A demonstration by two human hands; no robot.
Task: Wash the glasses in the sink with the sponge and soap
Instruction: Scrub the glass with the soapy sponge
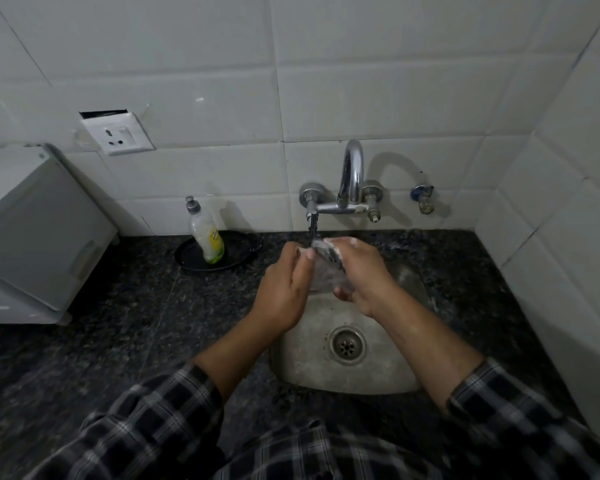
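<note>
A clear drinking glass (pixel 326 271) is held tilted over the back of the steel sink (pixel 388 379), its mouth toward the tap. My left hand (pixel 284 289) grips its left side. My right hand (pixel 357 275) wraps round its right side, with foam on the fingers. The chrome tap (pixel 350 174) stands on the wall just above the glass. A soap bottle (pixel 205 233) with yellow-green liquid stands upright on a black plate (pixel 236 258) left of the sink. No sponge shows in view.
Dark speckled granite counter (pixel 118 341) surrounds the sink. A grey appliance (pixel 35 237) sits at the left, a wall socket (pixel 118 133) above it. White tiled walls close the back and right side. The sink drain (pixel 347 344) is uncovered.
</note>
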